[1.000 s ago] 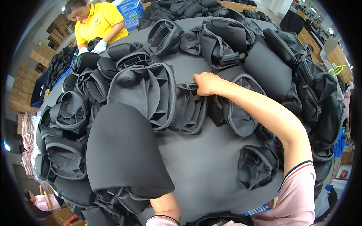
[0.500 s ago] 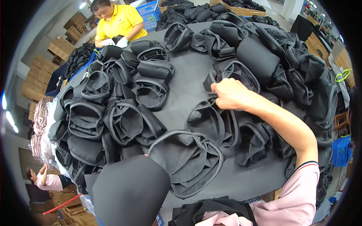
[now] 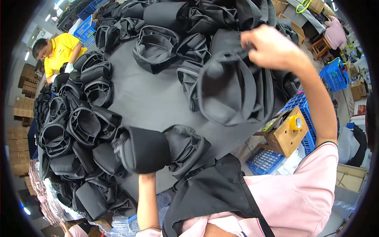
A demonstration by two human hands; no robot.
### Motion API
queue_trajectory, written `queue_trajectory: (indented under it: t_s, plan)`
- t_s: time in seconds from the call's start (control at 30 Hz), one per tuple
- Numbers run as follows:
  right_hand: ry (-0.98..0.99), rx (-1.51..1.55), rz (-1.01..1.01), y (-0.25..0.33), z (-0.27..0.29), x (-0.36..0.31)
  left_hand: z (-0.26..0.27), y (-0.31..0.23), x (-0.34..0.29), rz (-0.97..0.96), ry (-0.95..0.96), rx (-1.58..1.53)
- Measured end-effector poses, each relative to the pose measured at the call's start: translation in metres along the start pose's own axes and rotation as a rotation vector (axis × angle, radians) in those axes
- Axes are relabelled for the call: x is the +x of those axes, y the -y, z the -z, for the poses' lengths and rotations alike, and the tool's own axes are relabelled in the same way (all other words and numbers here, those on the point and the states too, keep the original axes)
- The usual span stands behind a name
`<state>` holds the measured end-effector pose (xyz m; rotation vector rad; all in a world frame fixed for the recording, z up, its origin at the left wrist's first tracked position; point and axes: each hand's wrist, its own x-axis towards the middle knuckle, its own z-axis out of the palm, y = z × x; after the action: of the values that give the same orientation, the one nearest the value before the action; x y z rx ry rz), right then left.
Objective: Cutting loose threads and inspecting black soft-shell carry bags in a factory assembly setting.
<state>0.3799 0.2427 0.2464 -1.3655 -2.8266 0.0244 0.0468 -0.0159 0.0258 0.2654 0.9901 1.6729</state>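
My right hand (image 3: 272, 46) is closed on the upper edge of a black zippered fabric bag (image 3: 231, 93) with an open mouth and inner flaps. This bag hangs tilted at the table's right side, slightly blurred. At the near left, another black bag (image 3: 147, 150) with a smooth rounded panel sits at the end of my left forearm (image 3: 147, 197). It covers my left hand, whose fingers are hidden; the bag appears held up by it. An open black bag (image 3: 184, 148) lies just right of that one.
Similar black bags (image 3: 85, 122) crowd the table's left side, and more (image 3: 166, 15) line its far edge. A wooden block (image 3: 286, 134) with a yellow roll stands by blue crates (image 3: 266, 160) at the right. Across the table, a person in yellow (image 3: 63, 51) handles bags.
My view has turned rightward. My right hand has lifted its bag off the table and drawn it nearer. The bag at my left hand has tilted and moved away from me.
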Motion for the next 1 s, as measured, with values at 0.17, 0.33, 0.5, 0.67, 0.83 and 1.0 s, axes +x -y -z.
queue_trajectory:
  t_s: [0.17, 0.33, 0.5, 0.67, 0.83, 1.0]
  plan:
    - [0.114, 0.09, -0.212, -0.013, -0.113, -0.06, -0.003, 0.031, 0.044, 0.494, -0.339, -0.294]
    - [-0.16, 0.14, -0.309, -0.021, -0.169, -0.072, -0.028, 0.039, 0.048, 0.353, -0.377, -0.062]
    - [-0.508, 0.47, 0.045, 0.071, -0.164, -0.125, -0.004, 0.024, 0.035, 0.186, -0.439, -0.076]
    - [0.02, 0.76, 0.297, 0.171, -0.216, -0.163, 0.03, 0.0, 0.034, 0.149, -0.332, -0.004]
    - [0.218, 0.546, 0.189, 0.171, -0.219, -0.153, 0.011, -0.037, 0.004, 0.071, -0.297, 0.351]
    - [0.192, 0.434, 0.227, 0.161, -0.232, -0.179, 0.056, -0.038, -0.004, 0.173, -0.245, 0.463]
